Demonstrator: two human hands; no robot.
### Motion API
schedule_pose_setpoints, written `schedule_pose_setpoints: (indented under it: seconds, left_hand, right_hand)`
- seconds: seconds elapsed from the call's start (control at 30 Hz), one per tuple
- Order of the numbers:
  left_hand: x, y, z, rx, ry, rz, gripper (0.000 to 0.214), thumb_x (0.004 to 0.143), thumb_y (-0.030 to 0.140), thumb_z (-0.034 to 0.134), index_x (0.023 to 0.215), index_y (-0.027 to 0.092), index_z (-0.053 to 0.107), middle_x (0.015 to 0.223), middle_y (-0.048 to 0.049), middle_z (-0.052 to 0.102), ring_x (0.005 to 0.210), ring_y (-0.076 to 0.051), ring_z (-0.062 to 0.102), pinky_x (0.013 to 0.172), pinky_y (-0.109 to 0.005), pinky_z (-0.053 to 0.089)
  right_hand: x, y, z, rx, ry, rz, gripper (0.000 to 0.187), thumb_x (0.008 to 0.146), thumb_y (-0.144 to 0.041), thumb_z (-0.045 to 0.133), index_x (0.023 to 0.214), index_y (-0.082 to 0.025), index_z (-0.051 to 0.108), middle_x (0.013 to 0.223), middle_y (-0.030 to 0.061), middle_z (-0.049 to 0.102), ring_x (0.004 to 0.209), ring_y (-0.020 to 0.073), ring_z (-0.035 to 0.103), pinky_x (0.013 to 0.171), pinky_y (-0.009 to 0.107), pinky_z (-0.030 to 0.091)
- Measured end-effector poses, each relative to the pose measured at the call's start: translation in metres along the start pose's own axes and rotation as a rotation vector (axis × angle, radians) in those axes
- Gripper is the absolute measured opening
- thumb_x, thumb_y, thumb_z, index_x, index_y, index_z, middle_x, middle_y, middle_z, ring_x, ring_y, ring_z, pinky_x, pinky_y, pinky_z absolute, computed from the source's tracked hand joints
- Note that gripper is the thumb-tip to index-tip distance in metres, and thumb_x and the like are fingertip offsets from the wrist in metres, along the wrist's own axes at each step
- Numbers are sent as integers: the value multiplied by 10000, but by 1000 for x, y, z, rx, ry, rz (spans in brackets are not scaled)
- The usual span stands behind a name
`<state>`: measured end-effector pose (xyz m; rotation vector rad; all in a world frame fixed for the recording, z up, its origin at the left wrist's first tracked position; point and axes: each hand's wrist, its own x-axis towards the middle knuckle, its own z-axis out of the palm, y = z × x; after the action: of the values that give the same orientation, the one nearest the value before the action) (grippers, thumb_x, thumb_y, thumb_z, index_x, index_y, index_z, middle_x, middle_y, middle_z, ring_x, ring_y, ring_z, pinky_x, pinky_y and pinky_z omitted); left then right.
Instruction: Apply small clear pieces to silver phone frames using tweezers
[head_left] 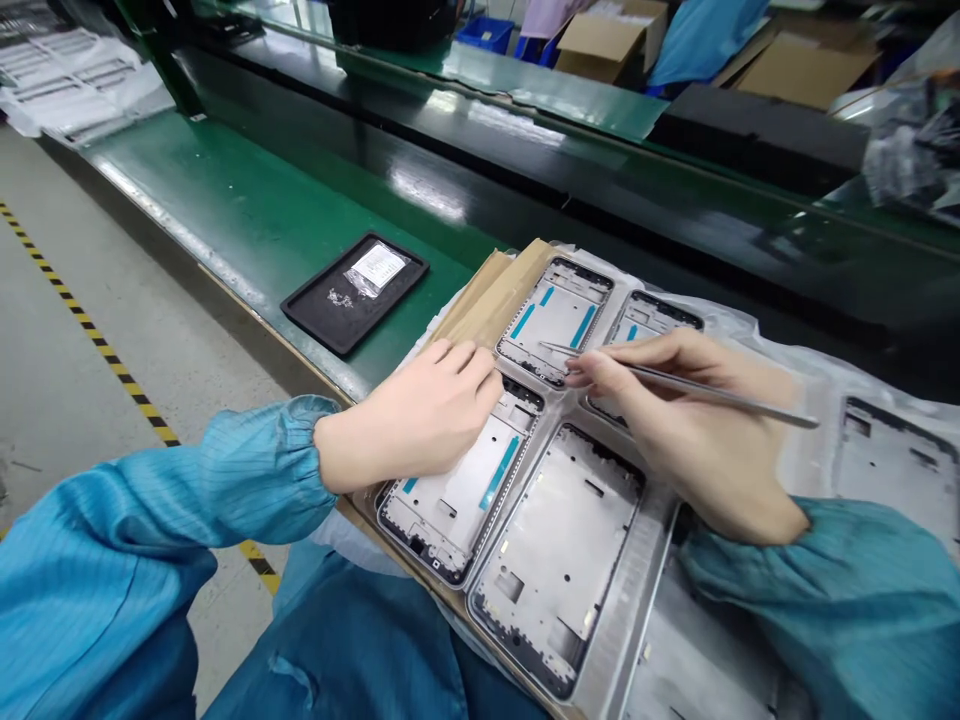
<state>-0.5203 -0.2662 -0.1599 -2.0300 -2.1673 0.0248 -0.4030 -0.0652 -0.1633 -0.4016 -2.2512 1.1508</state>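
Several phone middle frames lie in a clear plastic tray [551, 425]. My left hand [431, 405] rests over the near-left phone frame [461, 515], which has blue-green strips. Its fingers are curled together, and the fingertips and anything in them are hidden. Held in my right hand [690, 420] is a pair of metal tweezers [720, 395]. The tips reach over the far-left phone frame [559, 315], which also carries blue-green strips. Another phone frame [562, 550], without strips, lies nearest me in the middle. My right hand partly covers a further phone frame [649, 315] behind it.
A black shallow tray [352, 325] with a labelled bag and small clear bits sits on the green bench [247, 210]. Cardboard [487, 300] lies beside the plastic tray. Across the dark conveyor [420, 170] are open cartons [611, 40] and a blue bin [485, 35].
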Motion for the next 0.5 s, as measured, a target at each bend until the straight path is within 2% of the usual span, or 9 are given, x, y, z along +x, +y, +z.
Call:
schedule_pose_setpoints:
  seconds: [0.13,0.3,0.4,0.5]
  left_hand:
    - [0,-7,-1,-82,-11,-32,323,955,157,450,1180,48,655,1262,-242,666,1153,-373,625,963,-486,480]
    - [-7,-16,4,-297,44,-84,485,891,146,450,1343,46,592,1436,-212,610,1355,-346,541,1124,-480,439]
    - [-10,-18,6,-364,67,-87,508,875,132,440,1356,52,581,1434,-209,608,1370,-332,538,1160,-486,426]
    - [-9,-18,5,-363,32,-88,497,865,126,447,1339,82,590,1433,-203,603,1360,-336,543,1161,-510,432]
  right_hand:
    - [5,5,0,114,2,50,201,875,-410,821,787,-262,718,769,36,758,709,256,752,656,402,625]
    - [10,11,-1,171,39,77,200,861,-393,824,772,-249,717,779,47,762,686,235,742,580,355,601]
    - [11,15,0,241,63,114,215,831,-379,837,744,-226,713,769,63,760,626,229,722,483,330,564]
    - [11,15,3,285,69,109,205,801,-339,856,738,-209,711,777,70,766,624,226,729,488,313,577]
